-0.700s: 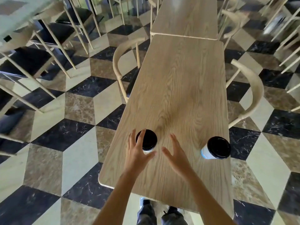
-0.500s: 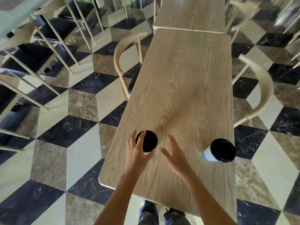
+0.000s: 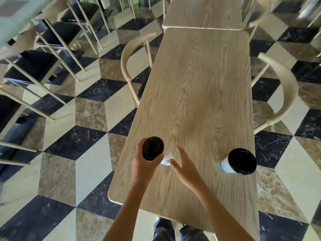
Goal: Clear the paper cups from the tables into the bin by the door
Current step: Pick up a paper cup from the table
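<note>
Two white paper cups with black lids are at the near end of a long wooden table (image 3: 199, 94). My left hand (image 3: 141, 162) is wrapped around the left cup (image 3: 153, 148), which tilts toward the table's left edge with its white base showing under the lid. My right hand (image 3: 185, 166) hovers just right of that cup, fingers spread, holding nothing. The second cup (image 3: 240, 161) stands by the table's right edge, well right of my right hand. No bin is in view.
A pale wooden chair (image 3: 132, 54) is tucked at the table's left side and another (image 3: 284, 89) at its right. A second table (image 3: 203, 13) butts on at the far end. More chairs (image 3: 43, 49) crowd the checkered floor on the left.
My left hand has closed around the left cup and tipped it up and leftward. My right hand has stayed beside it. The right cup has not moved.
</note>
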The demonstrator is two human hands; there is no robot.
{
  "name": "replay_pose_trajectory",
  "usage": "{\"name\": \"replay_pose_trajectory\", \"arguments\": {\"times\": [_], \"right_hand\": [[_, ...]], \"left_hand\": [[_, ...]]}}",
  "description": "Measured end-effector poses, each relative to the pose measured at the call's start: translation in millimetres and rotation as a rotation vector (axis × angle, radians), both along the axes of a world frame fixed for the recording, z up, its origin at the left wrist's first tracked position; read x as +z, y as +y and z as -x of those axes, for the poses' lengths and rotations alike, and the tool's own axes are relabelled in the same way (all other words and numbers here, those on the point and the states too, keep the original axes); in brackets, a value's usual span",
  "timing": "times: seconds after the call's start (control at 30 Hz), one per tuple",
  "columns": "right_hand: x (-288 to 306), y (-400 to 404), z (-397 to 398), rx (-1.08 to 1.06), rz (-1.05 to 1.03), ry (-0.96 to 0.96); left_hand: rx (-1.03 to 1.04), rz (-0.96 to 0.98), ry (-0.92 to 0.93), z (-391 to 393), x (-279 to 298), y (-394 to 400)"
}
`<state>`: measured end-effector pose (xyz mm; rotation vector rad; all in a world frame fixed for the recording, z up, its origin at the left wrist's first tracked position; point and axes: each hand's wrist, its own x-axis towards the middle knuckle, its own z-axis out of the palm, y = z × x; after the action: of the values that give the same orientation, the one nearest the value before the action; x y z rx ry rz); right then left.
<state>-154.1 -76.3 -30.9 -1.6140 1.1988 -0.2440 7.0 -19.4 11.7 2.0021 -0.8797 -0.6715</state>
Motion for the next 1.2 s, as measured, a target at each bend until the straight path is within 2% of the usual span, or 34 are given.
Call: {"name": "replay_pose_trajectory", "arguments": {"times": [0.2, 0.4, 0.6, 0.7, 0.87, 1.2], "right_hand": [[34, -3, -8, -0.18, 0.017, -0.142], [74, 0, 5, -0.372, 0.09, -0.264], [112, 19, 59, -0.619, 0.155, -0.385], [131, 34, 103, -0.728, 0.247, -0.369], [155, 78, 193, -0.908, 0.328, -0.535], [168, 225, 432, -1.351, 0.51, -0.454]], "left_hand": [[0.031, 0.128, 0.377, -16, 41, -1], [-0.086, 0.254, 0.476, -5, 77, -5], [-0.351, 0.279, 0.47, 36, 102, -18], [-0.475, 0.285, 0.473, 78, 118, -25], [-0.702, 0.3, 0.416, 168, 141, -20], [-1.172, 0.24, 0.466, 434, 169, 56]]}}
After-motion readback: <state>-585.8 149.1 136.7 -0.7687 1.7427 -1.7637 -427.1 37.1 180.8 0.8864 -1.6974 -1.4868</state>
